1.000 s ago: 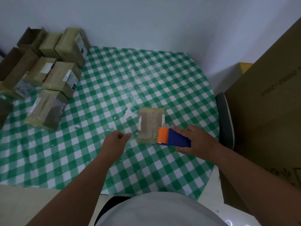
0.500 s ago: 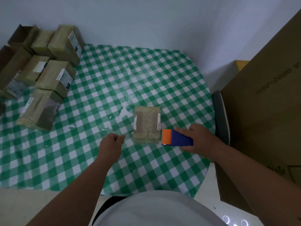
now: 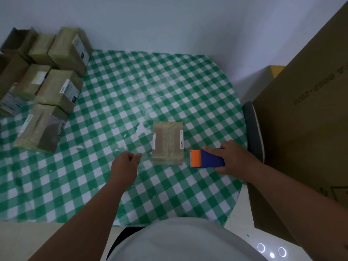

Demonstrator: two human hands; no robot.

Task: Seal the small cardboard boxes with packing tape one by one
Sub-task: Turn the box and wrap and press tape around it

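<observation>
A small cardboard box (image 3: 168,143) lies flat on the green checked table (image 3: 131,91), its top covered with glossy tape and a white label strip on its right edge. My right hand (image 3: 235,159) holds a blue and orange tape dispenser (image 3: 206,159) just right of the box, orange end toward it, not touching it. My left hand (image 3: 125,164) hovers loosely curled a little left of the box and holds nothing.
Several taped small boxes (image 3: 56,93) are piled at the table's far left, one (image 3: 40,129) nearest me. A big cardboard carton (image 3: 308,129) stands right of the table, with a dark chair back (image 3: 252,132) between them. A wall runs behind.
My right hand has drawn the tape dispenser off the box's near right corner, to the right. My left hand stayed beside the box.
</observation>
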